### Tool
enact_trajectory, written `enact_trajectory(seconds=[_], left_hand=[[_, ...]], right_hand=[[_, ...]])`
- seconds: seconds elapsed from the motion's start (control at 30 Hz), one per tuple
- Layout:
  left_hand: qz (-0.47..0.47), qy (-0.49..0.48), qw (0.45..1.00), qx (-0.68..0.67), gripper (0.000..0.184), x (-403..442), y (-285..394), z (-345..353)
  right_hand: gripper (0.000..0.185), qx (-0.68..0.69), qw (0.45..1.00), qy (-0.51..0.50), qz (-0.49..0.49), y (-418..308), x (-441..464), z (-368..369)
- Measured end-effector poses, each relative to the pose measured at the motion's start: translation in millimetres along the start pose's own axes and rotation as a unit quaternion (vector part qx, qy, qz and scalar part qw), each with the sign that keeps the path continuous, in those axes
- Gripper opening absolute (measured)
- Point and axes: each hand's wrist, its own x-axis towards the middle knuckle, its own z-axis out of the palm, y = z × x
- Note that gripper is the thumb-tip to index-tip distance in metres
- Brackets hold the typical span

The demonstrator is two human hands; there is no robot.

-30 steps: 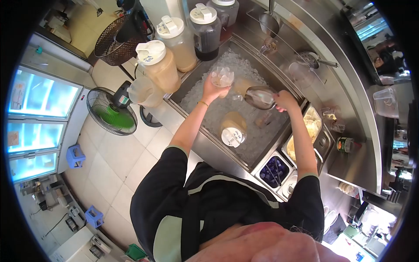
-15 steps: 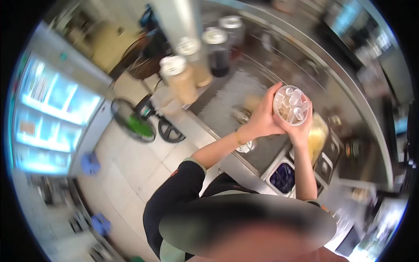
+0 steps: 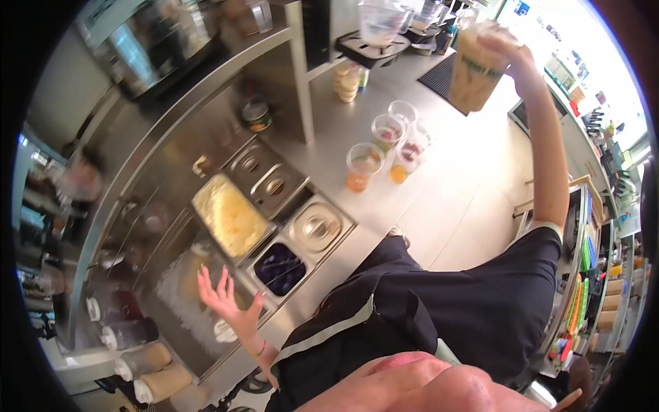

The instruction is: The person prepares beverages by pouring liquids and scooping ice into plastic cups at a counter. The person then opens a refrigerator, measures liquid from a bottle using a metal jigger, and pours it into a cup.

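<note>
At the upper right, my right hand (image 3: 511, 58) grips a tall clear plastic cup (image 3: 475, 75) of light brown drink by its upper part, with the arm stretched out. Dark lettering shows on the cup's side. My left hand (image 3: 230, 302) holds nothing; its fingers are spread above the ice well (image 3: 185, 295) at the lower left. Close to that hand are a pan of dark purple-blue contents (image 3: 280, 268) and a rectangular pan of yellow food (image 3: 230, 216).
Several clear cups with fruit pieces (image 3: 365, 168) stand on the steel counter. Lidded steel pans (image 3: 274, 185) adjoin the yellow one. Bottles with white caps (image 3: 147, 360) line the lower left. A clear jug (image 3: 381, 24) stands at the back. Shelves (image 3: 611, 295) are on the right.
The view has swung to the right. The cup, between both hands before with ice at its top, is now in my right hand alone, farther out. My left hand has let go and opened.
</note>
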Motion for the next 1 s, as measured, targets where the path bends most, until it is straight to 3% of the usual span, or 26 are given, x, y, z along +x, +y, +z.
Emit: enact_trajectory(seconds=[0.07, 0.1, 0.13, 0.17, 0.23, 0.3, 0.43, 0.53, 0.57, 0.63, 0.7, 0.73, 0.8, 0.83, 0.93, 1.0], left_hand=[[-0.002, 0.01, 1.0, 0.014, 0.109, -4, 5, 44], [0.011, 0.011, 0.999, 0.045, 0.106, -3, 8, 69], [0.012, 0.02, 0.996, 0.081, 0.105, -6, 13, 100], [0.029, 0.009, 0.994, 0.102, 0.104, -8, 9, 126], [0.02, -0.024, 0.992, 0.123, 0.105, -11, 9, 181], [-0.034, -0.06, 0.988, 0.138, 0.113, -18, 5, 239], [-0.141, -0.079, 0.981, 0.106, 0.125, -25, -18, 328], [-0.118, -0.086, 0.989, 0.012, 0.132, -13, -54, 376], [-0.093, -0.081, 0.989, 0.078, 0.135, -11, -65, 385], [-0.151, -0.039, 0.986, 0.058, 0.138, -3, -51, 410], [-0.088, 0.018, 0.991, 0.097, 0.137, 1, -64, 420], [-0.08, 0.048, 0.989, 0.115, 0.137, 5, -68, 422], [-0.053, 0.09, 0.985, 0.139, 0.138, 11, -77, 432], [-0.053, 0.125, 0.989, 0.058, 0.127, 14, -82, 439], [-0.111, 0.081, 0.987, 0.083, 0.11, 24, -115, 430], [-0.146, 0.117, 0.981, -0.039, 0.096, 38, -94, 424]], right_hand=[[0.058, -0.028, 0.997, -0.015, -0.067, 73, 114, -94], [0.048, -0.255, 0.946, -0.031, -0.198, 89, 152, -119], [0.039, -0.087, 0.991, 0.005, -0.104, 90, 185, -130], [0.026, -0.129, 0.948, 0.153, -0.248, 103, 223, -115], [0.022, -0.136, 0.902, 0.246, -0.329, 124, 286, -117], [0.028, -0.085, 0.962, 0.14, -0.217, 134, 338, -145], [0.031, -0.068, 0.95, 0.233, -0.197, 176, 440, -170], [0.037, -0.071, 0.952, 0.222, -0.198, 216, 518, -165], [0.04, -0.055, 0.955, 0.218, -0.192, 225, 546, -161], [0.044, -0.014, 0.961, 0.221, -0.168, 232, 593, -154], [0.048, 0.014, 0.964, 0.227, -0.14, 236, 633, -153], [0.044, -0.15, 0.955, 0.211, -0.144, 251, 674, -163], [0.042, -0.207, 0.957, 0.168, -0.11, 256, 700, -173], [0.041, -0.238, 0.955, 0.152, -0.093, 253, 696, -174], [0.045, -0.084, 0.971, 0.222, -0.019, 242, 655, -161], [0.045, -0.084, 0.971, 0.213, -0.061, 244, 654, -163]])
